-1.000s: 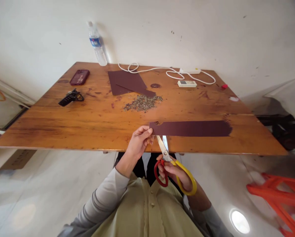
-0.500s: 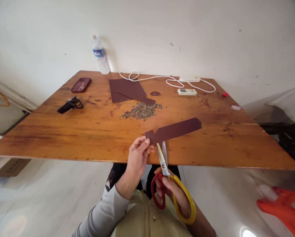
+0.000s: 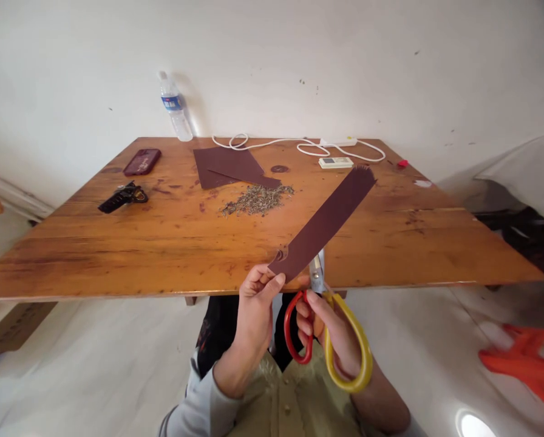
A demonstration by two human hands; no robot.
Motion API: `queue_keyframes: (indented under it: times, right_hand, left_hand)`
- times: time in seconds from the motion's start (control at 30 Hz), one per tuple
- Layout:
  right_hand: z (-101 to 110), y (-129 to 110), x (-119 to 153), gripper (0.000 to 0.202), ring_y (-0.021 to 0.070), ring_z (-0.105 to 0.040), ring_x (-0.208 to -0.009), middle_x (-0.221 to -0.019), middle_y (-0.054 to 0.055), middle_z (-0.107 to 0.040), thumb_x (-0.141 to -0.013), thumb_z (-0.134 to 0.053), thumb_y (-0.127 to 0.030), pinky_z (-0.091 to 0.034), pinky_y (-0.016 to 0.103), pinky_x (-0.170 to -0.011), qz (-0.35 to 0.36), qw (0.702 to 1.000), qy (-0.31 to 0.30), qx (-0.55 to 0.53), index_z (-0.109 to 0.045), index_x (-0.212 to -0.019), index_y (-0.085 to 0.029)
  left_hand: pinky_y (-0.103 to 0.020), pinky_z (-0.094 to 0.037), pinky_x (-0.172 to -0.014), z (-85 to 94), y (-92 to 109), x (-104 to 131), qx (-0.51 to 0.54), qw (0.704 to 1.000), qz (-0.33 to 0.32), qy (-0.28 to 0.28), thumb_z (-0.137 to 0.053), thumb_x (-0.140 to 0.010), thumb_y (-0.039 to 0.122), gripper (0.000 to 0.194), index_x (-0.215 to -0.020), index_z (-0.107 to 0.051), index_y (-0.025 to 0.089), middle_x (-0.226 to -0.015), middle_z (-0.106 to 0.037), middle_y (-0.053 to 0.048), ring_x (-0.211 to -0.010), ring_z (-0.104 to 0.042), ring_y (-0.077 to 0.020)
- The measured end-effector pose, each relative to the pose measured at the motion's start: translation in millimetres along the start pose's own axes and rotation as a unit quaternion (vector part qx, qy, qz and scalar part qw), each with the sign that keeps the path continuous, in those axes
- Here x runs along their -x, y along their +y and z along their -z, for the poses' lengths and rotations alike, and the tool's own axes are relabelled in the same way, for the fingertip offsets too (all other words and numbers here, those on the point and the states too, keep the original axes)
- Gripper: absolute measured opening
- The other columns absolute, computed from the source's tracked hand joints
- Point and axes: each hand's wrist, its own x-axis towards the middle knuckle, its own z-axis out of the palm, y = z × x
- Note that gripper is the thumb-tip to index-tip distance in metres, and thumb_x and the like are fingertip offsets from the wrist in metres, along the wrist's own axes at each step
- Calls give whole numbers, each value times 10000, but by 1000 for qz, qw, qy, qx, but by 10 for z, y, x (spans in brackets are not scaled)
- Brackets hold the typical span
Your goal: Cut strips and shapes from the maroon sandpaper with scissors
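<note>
My left hand (image 3: 257,312) pinches the lower left end of a dark maroon strip (image 3: 329,221), which looks like card or sandpaper. Near that end the strip has a curved notch, and its far end is ragged. A pair of scissors (image 3: 316,276), one handle loop red and the other yellow, is in my right hand (image 3: 329,325), with fingers through the loops. The blades point up behind the strip, so their tips are hidden. On the table beyond lies a heap of small shredded bits (image 3: 258,200), beside a maroon sheet (image 3: 226,164) with a narrower strip (image 3: 247,176) across it.
On the wooden table (image 3: 163,255) are a phone (image 3: 142,162), a black hair claw or similar clip (image 3: 123,197), a plastic bottle (image 3: 176,109), a white cable (image 3: 272,141) and a small white remote (image 3: 336,162). An orange-red bag (image 3: 522,358) is at the right, on the floor.
The strip has swung so its far end points higher, away from me. The scissors have shifted slightly right and their blades now go behind the strip. My view has tilted a little.
</note>
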Motion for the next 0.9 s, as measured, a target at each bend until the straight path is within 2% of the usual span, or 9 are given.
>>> queue_keyframes:
  times: [0.13, 0.3, 0.47, 0.63, 0.77, 0.9]
  right_hand:
    - [30, -113, -86, 548, 80, -402, -395, -575, -110, -470, -779, -878, -676, -376, 210, -384, 53, 995, -19, 82, -568, -907, -243]
    - [39, -207, -69, 367, 82, -373, -377, -504, -106, -472, -902, -755, -528, -316, 196, -370, 117, 974, 1, 192, -537, -832, -241]
    - [-21, -284, -33, 299, 77, -359, -377, -479, -106, -447, -868, -711, -460, -280, 197, -375, 131, 955, 4, 265, -527, -779, -242]
    - [-9, -316, -50, 285, 86, -378, -360, -472, -109, -452, -846, -704, -476, -290, 205, -374, 106, 955, 12, 278, -531, -809, -252]
    - [27, -318, -50, 287, 93, -371, -345, -454, -109, -462, -838, -722, -481, -288, 216, -369, 70, 959, 14, 273, -536, -834, -261]
    - [52, -346, -35, 272, 93, -342, -353, -435, -108, -439, -844, -703, -460, -263, 219, -370, 59, 959, 1, 275, -522, -803, -262]
  left_hand:
    - [-249, -495, -708, 32, -43, 88, -22, 999, 13, -29, -949, -642, 318, 271, -711, -709, 211, -654, -643, 34, -651, -575, -114]
    - [-242, -466, -696, 61, -66, 129, -80, 994, 6, -72, -907, -672, 264, 237, -691, -682, 192, -679, -657, 31, -669, -547, -111]
    - [-252, -470, -703, 54, -59, 132, -123, 987, -16, -102, -879, -690, 230, 227, -708, -655, 195, -712, -646, 38, -689, -547, -117]
    - [-249, -505, -707, 61, -29, 131, -139, 987, -5, -78, -863, -713, 262, 175, -770, -717, 184, -744, -674, 19, -716, -587, -121]
    - [-245, -521, -627, 43, -36, 120, -93, 995, 21, -40, -892, -635, 270, 215, -736, -723, 184, -706, -659, 37, -612, -583, -101]
    - [-238, -520, -599, 23, -45, 120, -81, 995, 47, -25, -896, -596, 252, 210, -700, -728, 182, -652, -661, 44, -548, -612, -99]
